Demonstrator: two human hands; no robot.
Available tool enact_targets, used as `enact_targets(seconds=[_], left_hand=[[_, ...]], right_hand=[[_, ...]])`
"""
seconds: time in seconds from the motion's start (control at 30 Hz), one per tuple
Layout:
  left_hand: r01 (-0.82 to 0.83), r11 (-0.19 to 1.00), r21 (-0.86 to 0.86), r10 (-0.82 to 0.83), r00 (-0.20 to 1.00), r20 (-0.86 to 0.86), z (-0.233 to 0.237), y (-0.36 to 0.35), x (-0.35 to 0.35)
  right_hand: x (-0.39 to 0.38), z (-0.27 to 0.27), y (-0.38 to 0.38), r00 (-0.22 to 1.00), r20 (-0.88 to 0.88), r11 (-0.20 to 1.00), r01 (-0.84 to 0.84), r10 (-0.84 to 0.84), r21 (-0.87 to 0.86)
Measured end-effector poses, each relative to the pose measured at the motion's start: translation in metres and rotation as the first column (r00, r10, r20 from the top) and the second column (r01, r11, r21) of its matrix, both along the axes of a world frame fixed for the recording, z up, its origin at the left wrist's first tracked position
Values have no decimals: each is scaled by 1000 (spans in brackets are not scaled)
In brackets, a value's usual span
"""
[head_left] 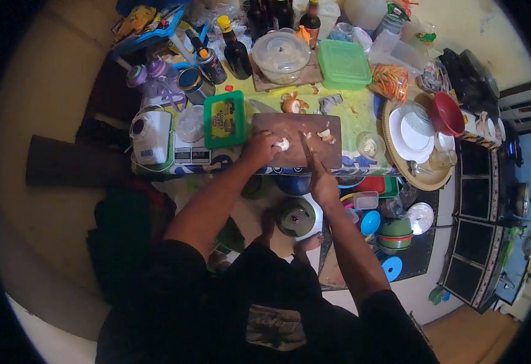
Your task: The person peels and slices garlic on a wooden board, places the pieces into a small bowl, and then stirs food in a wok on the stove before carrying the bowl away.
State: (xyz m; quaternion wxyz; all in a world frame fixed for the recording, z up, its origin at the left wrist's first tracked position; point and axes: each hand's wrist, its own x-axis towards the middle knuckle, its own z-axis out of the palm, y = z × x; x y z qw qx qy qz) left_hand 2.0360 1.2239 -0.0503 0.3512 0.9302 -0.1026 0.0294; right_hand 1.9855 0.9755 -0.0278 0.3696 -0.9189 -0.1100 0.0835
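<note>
On the brown cutting board (283, 125), my left hand (262, 149) has its fingers closed around a small white peeled bulb (283, 144). My right hand (324, 185), at the board's front edge, grips a knife (307, 147) whose blade points away from me across the board. Between the two hands there is a short gap. Right of the blade lie scraps of pale, papery peel (326, 136). Just behind the board sits an onion (292, 105) among brown skins, and a second knife blade (258, 105) sticks out at the back left corner.
Left of the board stand a green tray (224, 143) with a packet and a kitchen scale (191, 156). A glass bowl (370, 146) holds pale bits at right, near a woven tray (390, 130) of plates. Bottles, a lidded bowl (281, 56) and a green box (344, 64) line the back.
</note>
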Motion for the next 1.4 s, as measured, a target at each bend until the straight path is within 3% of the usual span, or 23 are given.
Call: enact_targets(seconds=[0.13,0.23,0.53,0.63,0.7,0.83,0.9,1.0,1.07,1.23,1.3,1.4], left_hand=[[62,998,-13,-62,998,19,-1,1,7],[116,992,-41,-116,993,22,2,3,12],[197,974,-116,-202,979,-34,18,3,19],[211,973,-97,-217,975,-50,16,3,21],[210,974,-79,-213,976,-35,13,6,23],[246,963,-107,-246,969,9,7,5,23],[249,965,-82,-249,968,6,2,6,24],[234,971,-53,-234,972,20,1,6,24],[204,978,-47,-207,977,-56,5,5,23],[222,973,-67,-222,975,15,9,4,23],[230,970,-79,-229,973,30,15,5,24],[207,978,-15,-207,976,-71,20,2,25]], right_hand=[[-7,1,11,996,-47,995,-73,70,-72],[-6,-7,19,993,29,987,-109,113,-115],[-2,10,21,964,-188,930,-236,187,-282],[-15,3,22,976,-139,965,-192,168,-180],[-27,-15,17,989,-13,987,-149,150,64],[-37,-8,6,979,21,959,-205,205,196],[-39,12,4,977,-178,989,-103,121,105],[-33,5,7,987,-28,987,-157,158,43],[-30,-1,10,983,-43,983,-179,178,-33],[-28,11,14,974,-58,954,-226,219,-195],[-24,20,16,944,-215,895,-310,250,-321],[-10,2,24,947,-117,865,-321,299,-386]])
